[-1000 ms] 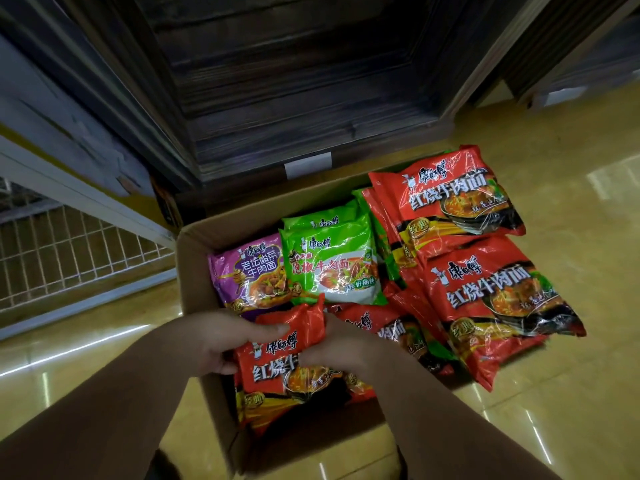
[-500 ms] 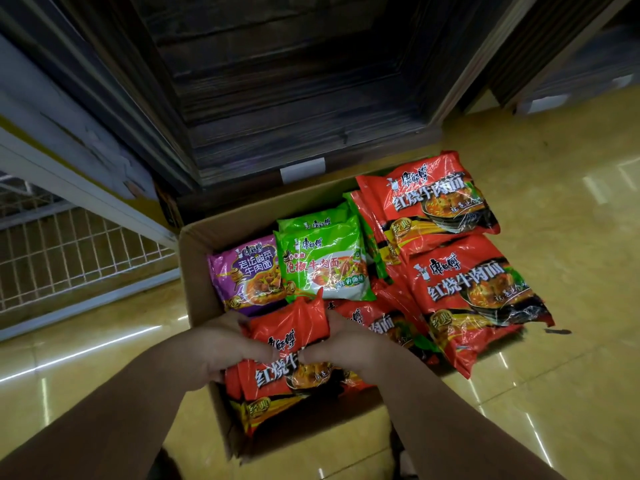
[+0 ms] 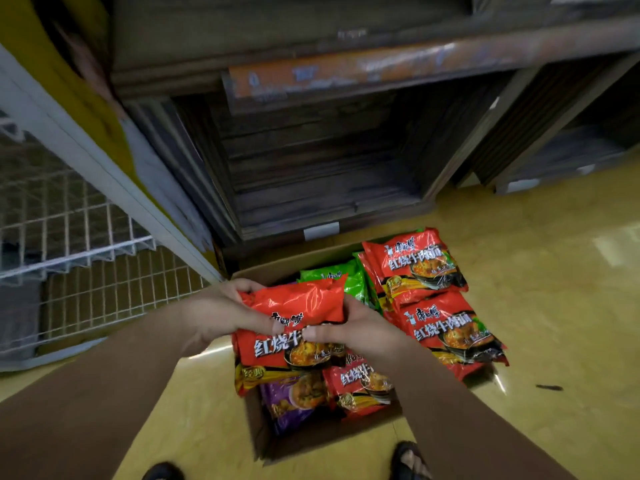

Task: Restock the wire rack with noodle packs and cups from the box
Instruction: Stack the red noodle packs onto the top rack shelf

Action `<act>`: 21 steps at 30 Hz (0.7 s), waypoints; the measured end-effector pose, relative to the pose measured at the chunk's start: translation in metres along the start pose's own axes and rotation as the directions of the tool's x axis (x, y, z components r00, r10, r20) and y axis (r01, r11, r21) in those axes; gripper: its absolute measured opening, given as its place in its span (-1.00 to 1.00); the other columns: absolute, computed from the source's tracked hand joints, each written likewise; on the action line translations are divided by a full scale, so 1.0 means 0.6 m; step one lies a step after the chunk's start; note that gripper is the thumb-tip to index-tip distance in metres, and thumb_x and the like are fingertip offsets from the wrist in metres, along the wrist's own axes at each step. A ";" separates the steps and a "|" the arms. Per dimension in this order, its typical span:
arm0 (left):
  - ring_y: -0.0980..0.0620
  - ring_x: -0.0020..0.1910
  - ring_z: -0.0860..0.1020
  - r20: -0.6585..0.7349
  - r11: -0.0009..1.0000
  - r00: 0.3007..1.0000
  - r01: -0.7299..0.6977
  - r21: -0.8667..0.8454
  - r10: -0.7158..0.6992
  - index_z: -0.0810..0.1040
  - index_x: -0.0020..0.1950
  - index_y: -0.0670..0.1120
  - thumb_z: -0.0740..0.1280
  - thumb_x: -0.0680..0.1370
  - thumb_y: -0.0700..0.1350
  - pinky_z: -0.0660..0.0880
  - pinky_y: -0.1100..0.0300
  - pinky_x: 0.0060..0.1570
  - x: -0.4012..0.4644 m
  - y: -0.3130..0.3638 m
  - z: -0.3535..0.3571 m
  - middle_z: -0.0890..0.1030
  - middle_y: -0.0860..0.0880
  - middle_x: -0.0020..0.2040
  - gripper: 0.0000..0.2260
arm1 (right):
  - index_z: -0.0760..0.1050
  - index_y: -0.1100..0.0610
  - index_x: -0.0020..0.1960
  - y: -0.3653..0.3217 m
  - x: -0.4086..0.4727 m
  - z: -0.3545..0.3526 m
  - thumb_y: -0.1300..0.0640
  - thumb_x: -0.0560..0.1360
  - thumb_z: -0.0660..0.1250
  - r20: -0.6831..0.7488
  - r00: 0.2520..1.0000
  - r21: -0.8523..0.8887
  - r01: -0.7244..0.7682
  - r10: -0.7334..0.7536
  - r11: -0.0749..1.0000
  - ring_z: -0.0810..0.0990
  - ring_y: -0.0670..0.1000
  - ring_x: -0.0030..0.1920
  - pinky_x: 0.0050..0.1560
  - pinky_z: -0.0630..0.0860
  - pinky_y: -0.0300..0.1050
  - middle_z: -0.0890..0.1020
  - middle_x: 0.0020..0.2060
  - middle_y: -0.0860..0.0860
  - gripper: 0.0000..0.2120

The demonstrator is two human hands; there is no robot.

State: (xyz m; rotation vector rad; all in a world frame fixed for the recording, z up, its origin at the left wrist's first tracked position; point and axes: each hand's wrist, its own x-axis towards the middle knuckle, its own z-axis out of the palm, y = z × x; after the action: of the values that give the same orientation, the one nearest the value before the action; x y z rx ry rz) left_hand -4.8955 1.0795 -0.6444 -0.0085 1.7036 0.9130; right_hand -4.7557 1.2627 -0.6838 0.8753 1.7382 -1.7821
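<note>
Lifted clear of the cardboard box (image 3: 263, 441) since the earlier frame, the red noodle pack (image 3: 294, 327) now hangs above the box's near-left part instead of lying among the others, and the head has tipped up so more of the shelving shows.

Largest first: the dark wooden shelf unit (image 3: 311, 161) fills the top of the view and its lower bays look bare. To the left stands the white wire rack (image 3: 86, 251); the tiers in view hold no noodle packs, though only part of the rack shows. So by my judgement the restock is at an early stage, with nearly all of it left.

On the yellow floor (image 3: 536, 289) the box is well filled. 2 large red packs (image 3: 415, 268) lie stacked over its right edge, a green pack (image 3: 353, 282) sits behind the lifted one, and a purple pack (image 3: 294, 396) and another red pack (image 3: 360, 382) lie below it. No cups are visible.

Both hands hold the lifted pack. The left hand (image 3: 221, 310) has its grip curled round the pack's upper left edge, thumb across the front. The right hand (image 3: 360, 330) pinches the right side, thumb on the printed face.

What seems left for this pack is the carry leftward to the rack, then the same for the rest.
</note>
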 end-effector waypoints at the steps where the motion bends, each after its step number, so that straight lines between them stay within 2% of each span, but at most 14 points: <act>1: -0.08 0.05 0.68 -0.020 1.000 0.999 -0.028 -0.014 0.027 0.52 0.24 -0.06 0.72 0.09 -0.14 0.61 -0.01 0.10 -0.020 0.012 -0.006 0.70 -0.10 0.08 -0.23 | 0.41 -0.13 0.29 -0.024 -0.017 -0.002 -0.02 0.27 0.63 -0.005 1.000 0.015 0.020 -0.020 1.000 0.56 -0.11 0.12 0.15 0.47 -0.11 0.62 0.10 -0.18 -0.33; 4: -0.08 0.11 0.66 -0.065 0.992 0.993 -0.106 -0.069 0.102 0.48 0.31 -0.06 0.74 -0.10 0.01 0.55 -0.04 0.22 -0.073 0.041 -0.020 0.68 -0.10 0.13 0.01 | 0.36 -0.10 0.37 -0.085 -0.060 -0.011 0.03 0.27 0.63 -0.004 0.995 0.042 0.095 -0.095 0.995 0.58 -0.12 0.08 0.11 0.48 -0.09 0.62 0.12 -0.14 -0.24; 7: -0.10 0.11 0.67 -0.071 0.971 0.978 -0.205 -0.120 0.197 0.53 0.28 -0.14 0.73 -0.10 0.06 0.52 -0.04 0.25 -0.153 0.080 -0.020 0.70 -0.14 0.10 -0.01 | 0.39 -0.04 0.35 -0.142 -0.112 -0.022 0.12 0.27 0.64 -0.050 0.982 0.097 0.187 -0.183 0.977 0.64 -0.05 0.09 0.15 0.57 -0.07 0.65 0.11 -0.07 -0.26; 10: -0.15 0.11 0.67 -0.097 0.933 0.954 -0.299 -0.201 0.285 0.58 0.24 -0.23 0.73 -0.08 0.07 0.55 -0.04 0.20 -0.238 0.121 -0.018 0.69 -0.20 0.11 -0.05 | 0.44 -0.06 0.30 -0.191 -0.171 -0.031 0.05 0.19 0.69 -0.075 0.966 0.125 0.256 -0.248 0.959 0.66 0.02 0.12 0.24 0.55 0.06 0.68 0.11 -0.04 -0.25; 13: -0.21 0.23 0.59 -0.059 0.911 0.948 -0.318 -0.264 0.314 0.51 0.35 -0.06 0.73 0.04 0.04 0.43 -0.28 0.28 -0.324 0.162 -0.019 0.65 -0.17 0.22 -0.09 | 0.47 -0.06 0.21 -0.245 -0.246 -0.030 0.09 0.17 0.67 -0.108 0.935 0.166 0.351 -0.337 0.921 0.67 0.05 0.12 0.25 0.54 0.11 0.69 0.09 0.00 -0.33; 15: -0.21 0.25 0.58 -0.068 0.890 0.937 -0.346 -0.297 0.342 0.48 0.36 0.01 0.72 0.05 0.03 0.41 -0.32 0.27 -0.385 0.186 -0.019 0.64 -0.14 0.24 -0.09 | 0.48 -0.01 0.20 -0.289 -0.299 -0.024 0.12 0.18 0.65 -0.129 0.912 0.189 0.409 -0.390 0.893 0.68 0.08 0.11 0.23 0.56 0.12 0.69 0.09 0.05 -0.36; 18: -0.16 0.21 0.61 -0.064 0.879 0.910 -0.412 -0.239 0.409 0.44 0.37 -0.03 0.68 0.18 -0.12 0.49 -0.21 0.24 -0.468 0.220 -0.014 0.65 -0.13 0.22 -0.20 | 0.49 0.03 0.21 -0.361 -0.372 -0.019 0.18 0.25 0.61 -0.138 0.875 0.163 0.482 -0.464 0.861 0.68 0.09 0.10 0.17 0.59 0.11 0.68 0.10 0.06 -0.42; 19: -0.12 0.19 0.63 -0.090 0.876 0.901 -0.433 -0.211 0.424 0.43 0.36 -0.04 0.64 0.23 -0.19 0.53 -0.14 0.22 -0.496 0.231 -0.016 0.66 -0.12 0.21 -0.25 | 0.50 0.00 0.20 -0.388 -0.397 -0.016 0.17 0.25 0.61 -0.139 0.859 0.145 0.510 -0.493 0.848 0.68 0.06 0.08 0.15 0.60 0.08 0.68 0.10 0.05 -0.43; 21: -0.08 0.17 0.64 -0.164 0.858 0.872 -0.485 -0.169 0.461 0.41 0.37 -0.03 0.64 0.24 -0.22 0.54 -0.06 0.22 -0.546 0.245 -0.025 0.66 -0.10 0.20 -0.24 | 0.50 -0.04 0.19 -0.440 -0.443 -0.008 0.16 0.24 0.62 -0.132 0.819 0.113 0.572 -0.558 0.812 0.68 0.01 0.08 0.15 0.60 0.00 0.67 0.12 0.03 -0.42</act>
State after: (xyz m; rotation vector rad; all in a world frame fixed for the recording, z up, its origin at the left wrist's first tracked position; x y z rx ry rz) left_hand -4.8575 1.0303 -0.2902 0.2357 1.7440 1.4820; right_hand -4.7715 1.2617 -0.3094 0.5214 2.1050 -2.3041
